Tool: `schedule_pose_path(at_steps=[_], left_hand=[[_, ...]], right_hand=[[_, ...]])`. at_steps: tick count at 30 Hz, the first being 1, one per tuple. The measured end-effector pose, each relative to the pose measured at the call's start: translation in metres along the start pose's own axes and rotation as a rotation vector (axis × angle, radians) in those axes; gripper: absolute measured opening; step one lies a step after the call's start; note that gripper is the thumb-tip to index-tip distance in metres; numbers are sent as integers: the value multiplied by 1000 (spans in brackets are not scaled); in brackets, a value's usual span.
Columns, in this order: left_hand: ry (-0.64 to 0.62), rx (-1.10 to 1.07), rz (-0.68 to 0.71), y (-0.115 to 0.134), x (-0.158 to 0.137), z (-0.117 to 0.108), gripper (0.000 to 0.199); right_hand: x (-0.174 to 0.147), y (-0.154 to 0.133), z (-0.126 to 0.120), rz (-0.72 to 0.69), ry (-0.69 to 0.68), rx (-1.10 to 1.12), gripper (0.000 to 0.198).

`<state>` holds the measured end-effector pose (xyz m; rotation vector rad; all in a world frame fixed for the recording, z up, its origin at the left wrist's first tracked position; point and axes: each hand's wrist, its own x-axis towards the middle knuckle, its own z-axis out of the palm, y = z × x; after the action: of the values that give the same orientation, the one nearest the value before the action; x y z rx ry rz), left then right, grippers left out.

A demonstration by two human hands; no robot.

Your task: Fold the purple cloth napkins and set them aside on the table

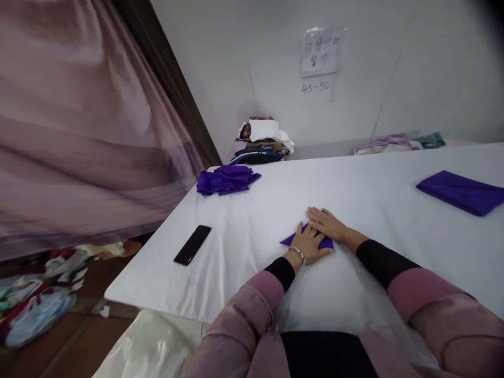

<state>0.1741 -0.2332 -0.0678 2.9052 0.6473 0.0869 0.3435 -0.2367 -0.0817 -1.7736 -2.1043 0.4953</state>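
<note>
A small folded purple cloth (289, 240) lies on the white-covered table (252, 231), with pointed corners showing on both sides of my hands. My left hand (307, 244) rests flat on it, fingers spread, a bracelet at the wrist. Just beyond, my right hand (327, 224) lies flat with fingers stretched out, pressing the cloth's far edge and touching the left fingers. Both hands hide most of the cloth, so its folds cannot be made out.
A crumpled purple cloth pile (228, 180) sits at the far left corner, a folded purple cloth (462, 192) at the right. A black phone (192, 244) lies left. Stacked clothes (263, 140) stand by the wall. A pink curtain (90, 121) hangs left; plastic bags (41, 315) lie on the floor.
</note>
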Motion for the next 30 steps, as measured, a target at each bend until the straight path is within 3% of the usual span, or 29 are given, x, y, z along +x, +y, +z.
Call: schedule_pose_path(at_steps=[5, 11, 15, 19, 22, 25, 30], left_hand=[[14, -1, -215, -4, -31, 1, 87], [-14, 27, -430, -23, -96, -1, 80], [24, -12, -554, -33, -117, -5, 69], [189, -70, -624, -29, -104, -13, 51], [264, -68, -483, -9, -77, -18, 48], [220, -45, -279, 13, -44, -16, 50], [71, -42, -273, 19, -16, -4, 63]], right_hand=[[1, 6, 5, -15, -24, -127, 56], [1, 9, 10, -59, 8, -238, 61], [1, 8, 10, -70, 7, -306, 67], [1, 7, 9, -64, 0, -344, 66], [1, 10, 11, -66, -1, -360, 64], [0, 18, 16, -96, 24, -360, 59], [1, 39, 31, -146, 116, -338, 54]])
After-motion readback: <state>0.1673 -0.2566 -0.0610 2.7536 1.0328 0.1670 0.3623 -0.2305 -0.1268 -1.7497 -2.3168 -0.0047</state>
